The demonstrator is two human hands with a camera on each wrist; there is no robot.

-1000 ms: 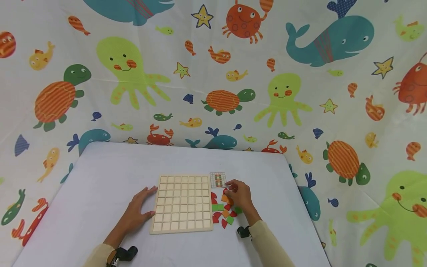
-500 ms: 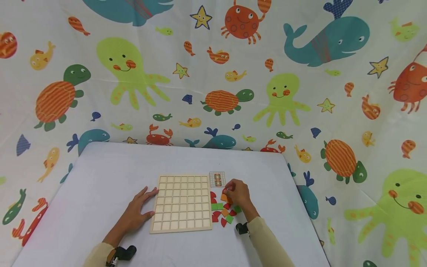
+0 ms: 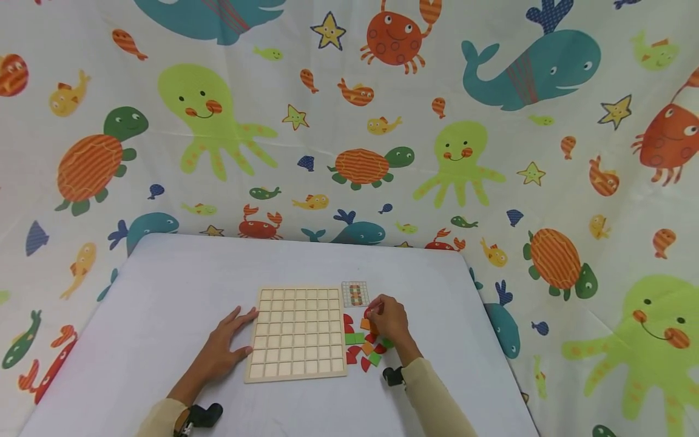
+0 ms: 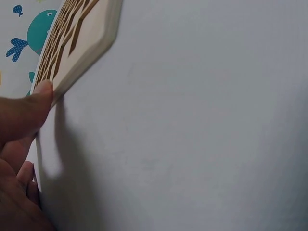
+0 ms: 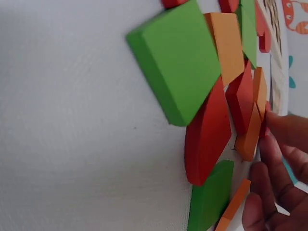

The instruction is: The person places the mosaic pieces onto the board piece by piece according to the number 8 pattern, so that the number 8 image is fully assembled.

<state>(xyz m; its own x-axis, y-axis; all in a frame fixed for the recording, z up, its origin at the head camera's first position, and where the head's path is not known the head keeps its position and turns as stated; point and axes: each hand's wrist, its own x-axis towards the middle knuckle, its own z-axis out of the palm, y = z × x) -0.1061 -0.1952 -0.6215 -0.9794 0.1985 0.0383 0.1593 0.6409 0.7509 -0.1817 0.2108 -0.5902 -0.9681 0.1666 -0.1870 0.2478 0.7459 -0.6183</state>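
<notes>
One left hand point(image 3: 222, 346), fingers extended, contacts grid board point(image 3: 297, 332); right hand point(image 3: 391, 318) pinches red piece point(image 5: 263, 129).
Red piece: right of grid board, mostly hidden, long axis indeterminate. Grid board: flat, front edge facing person.

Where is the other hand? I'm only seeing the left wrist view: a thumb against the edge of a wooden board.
Observer: The right hand is past the right side of the wooden board, its fingertips down among some coloured pieces.
Visitor: Ooh, what colours?
Observer: Red, orange and green.
Visitor: Is anything else lying nearby?
Observer: Yes, a card printed with a grid and a small coloured pattern, next to the board's far right corner.
</notes>
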